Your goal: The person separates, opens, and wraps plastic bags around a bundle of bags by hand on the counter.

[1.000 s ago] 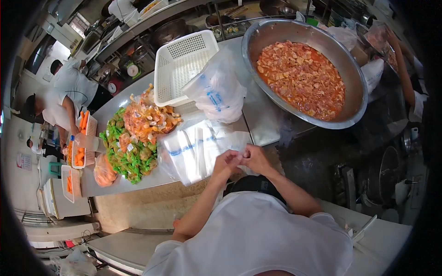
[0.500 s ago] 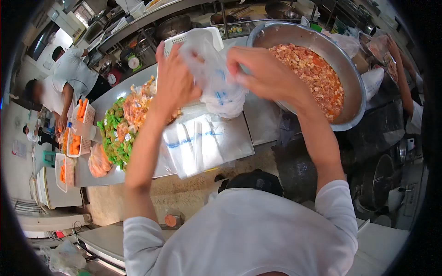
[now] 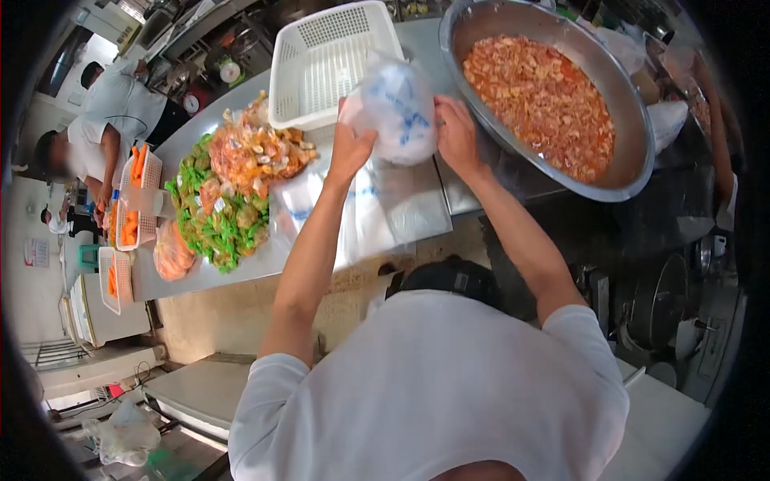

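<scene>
A whitish plastic bag (image 3: 399,108) with blue print bulges between my two hands above the metal table. My left hand (image 3: 353,143) grips its left side, thumb towards me. On the opposite side, my right hand (image 3: 457,135) is closed against the bag, its fingers partly hidden. I cannot make out what the bag contains. Beneath them lies a flat stack of clear plastic bags (image 3: 409,200). A white perforated basket (image 3: 301,104) stands just behind my left hand. To the right of my right hand is a big metal basin (image 3: 553,178) of chopped, reddish meat (image 3: 537,104).
Left on the table are bagged food with orange pieces (image 3: 261,152), green-tied bags (image 3: 216,232) and an orange-filled bag (image 3: 172,252). Carrot baskets (image 3: 148,228) sit near the far left end, where co-workers (image 3: 92,152) stand. Another person's arm (image 3: 718,128) shows at far right.
My hands have gone from the bag's raised upper part to its two sides. The bag now looks rounder and more compact. The view has shifted, showing more of the white basket.
</scene>
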A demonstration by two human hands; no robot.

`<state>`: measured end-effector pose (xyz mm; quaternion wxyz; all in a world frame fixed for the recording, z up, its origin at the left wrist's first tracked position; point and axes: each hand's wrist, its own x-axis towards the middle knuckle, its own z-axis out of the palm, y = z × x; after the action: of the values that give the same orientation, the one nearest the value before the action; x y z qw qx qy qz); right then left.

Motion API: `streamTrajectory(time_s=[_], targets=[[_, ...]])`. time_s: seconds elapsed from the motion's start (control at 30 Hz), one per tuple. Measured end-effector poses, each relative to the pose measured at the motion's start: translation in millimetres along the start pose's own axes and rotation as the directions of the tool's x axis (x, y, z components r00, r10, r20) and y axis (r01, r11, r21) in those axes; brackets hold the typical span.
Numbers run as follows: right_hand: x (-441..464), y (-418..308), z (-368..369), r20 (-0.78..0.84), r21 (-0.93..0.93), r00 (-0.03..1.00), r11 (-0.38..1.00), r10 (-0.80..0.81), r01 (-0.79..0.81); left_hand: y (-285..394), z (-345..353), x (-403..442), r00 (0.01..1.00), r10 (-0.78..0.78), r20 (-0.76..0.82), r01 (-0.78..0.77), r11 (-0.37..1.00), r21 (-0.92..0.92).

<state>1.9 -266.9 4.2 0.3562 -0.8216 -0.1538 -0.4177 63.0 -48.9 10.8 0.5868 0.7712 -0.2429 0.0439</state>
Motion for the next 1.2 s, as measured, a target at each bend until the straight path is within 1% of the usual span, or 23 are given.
streamTrajectory(time_s=[0.03, 0.13, 0.17, 0.2, 0.23, 0.27, 0.3, 0.33, 0.37, 0.43, 0.5, 0.6, 0.7, 0.73, 0.77, 0.8, 0.83, 0.87, 0.93, 1.03, 1.13, 1.17, 1.2], targets=[[2.3, 10.9, 5.5, 0.009, 0.008, 0.999, 0.999, 0.040, -0.040, -3.6, 1.9, -0.1, 1.000, 0.021, 0.007, -0.021, 1.000, 0.007], [13.0, 32.8, 4.7, 0.199, 0.263, 0.940, 0.909, 0.276, -0.323, -0.5, 12.4, -20.6, 0.953, 0.000, -0.304, -0.033, 0.994, -0.103], [12.5, 34.5, 0.6, 0.171, 0.404, 0.927, 0.835, 0.333, -0.374, -0.2, 13.2, -35.5, 0.928, 0.032, -0.371, -0.009, 0.998, 0.064], [14.8, 24.9, -5.0, 0.113, 0.483, 0.895, 0.763, 0.432, -0.429, -8.1, 14.4, -57.3, 0.940, -0.154, -0.304, 0.231, 0.943, 0.237], [12.6, 9.5, -10.0, 0.069, 0.563, 0.843, 0.677, 0.534, -0.475, -46.4, 31.6, -84.7, 0.975, -0.066, -0.211, 0.169, 0.837, 0.520], [4.1, -3.7, -13.9, 0.041, 0.637, 0.773, 0.579, 0.633, -0.508, -35.1, 40.1, -107.1, 0.926, -0.374, 0.049, 0.257, 0.721, 0.643], [-18.0, -3.6, -13.7, 0.152, 0.601, 0.740, 0.534, 0.655, -0.595, -47.3, 49.9, -131.8, 0.899, -0.412, 0.147, 0.174, 0.645, 0.744], [-48.9, 4.1, -10.2, 0.262, 0.552, 0.697, 0.489, 0.667, -0.675, -58.2, 57.1, -144.5, 0.963, -0.247, 0.104, 0.102, 0.697, 0.710], [-72.2, 8.0, -6.5, 0.365, 0.495, 0.646, 0.448, 0.670, -0.744, -59.3, 55.2, -148.9, 0.972, -0.223, 0.077, 0.124, 0.762, 0.636], [-101.7, -6.3, -7.7, 0.663, 0.184, 0.355, 0.316, 0.659, -0.931, -60.7, 46.2, -152.0, 0.972, -0.232, 0.046, 0.183, 0.862, 0.472], [-141.1, -14.5, 17.7, 0.578, 0.213, 0.484, 0.451, 0.657, -0.867, -57.6, 36.8, -149.4, 0.957, -0.288, 0.033, 0.266, 0.917, 0.296], [-141.7, -46.8, 36.8, 0.564, 0.178, 0.446, 0.425, 0.695, -0.887, -45.8, 33.0, -152.9, 0.958, -0.283, 0.053, 0.269, 0.946, 0.182], [-126.3, -51.9, 38.0, 0.852, 0.084, 0.254, 0.359, 0.458, -0.929, -33.3, 30.8, -161.1, 0.959, -0.269, -0.094, 0.277, 0.957, 0.089], [-122.4, -59.9, 37.4, 0.815, 0.132, 0.388, 0.514, 0.431, -0.848, -19.1, 30.3, -163.5, 0.909, -0.400, -0.117, 0.401, 0.916, -0.012], [-120.8, -66.5, 35.6, 0.793, 0.215, 0.471, 0.546, 0.387, -0.810, 12.6, 25.9, -161.0, 0.748, -0.663, -0.019, 0.654, 0.741, -0.152], [-118.1, -72.9, 33.7, 0.797, 0.277, 0.507, 0.548, 0.327, -0.789, 22.0, 25.7, -161.5, 0.715, -0.695, 0.081, 0.699, 0.705, -0.124], [-106.2, -86.0, 21.2, 0.825, 0.240, 0.461, 0.535, 0.328, -0.810, 24.2, 26.1, -163.3, 0.760, -0.636, 0.132, 0.649, 0.750, -0.123], [-116.3, -88.0, 26.2, 0.819, 0.295, 0.487, 0.508, 0.301, -0.810, 11.6, 26.5, -168.6, 0.768, -0.625, 0.138, 0.639, 0.730, -0.242], [-90.9, -109.5, 1.7, 0.787, 0.273, 0.507, 0.538, 0.352, -0.797, 12.9, 26.4, -167.4, 0.805, -0.591, 0.050, 0.558, 0.725, -0.404], [-95.9, -106.2, -2.1, 0.449, 0.300, 0.691, 0.633, 0.567, -0.714, 48.3, 18.1, -157.5, 0.719, -0.692, -0.065, 0.546, 0.621, -0.562], [-82.7, -100.5, -6.1, 0.028, 0.021, 0.903, 0.903, 0.428, -0.429, 48.3, 6.7, -153.9, 0.787, -0.613, 0.075, 0.532, 0.611, -0.586], [-93.2, -92.0, 2.1, 0.111, 0.047, 0.856, 0.858, 0.504, -0.512, 51.9, 8.2, -154.9, 0.810, -0.578, 0.098, 0.508, 0.610, -0.608], [-103.1, -83.7, 10.0, 0.193, 0.058, 0.797, 0.804, 0.573, -0.592, 59.4, 5.9, -155.1, 0.830, -0.528, 0.179, 0.492, 0.542, -0.681]])
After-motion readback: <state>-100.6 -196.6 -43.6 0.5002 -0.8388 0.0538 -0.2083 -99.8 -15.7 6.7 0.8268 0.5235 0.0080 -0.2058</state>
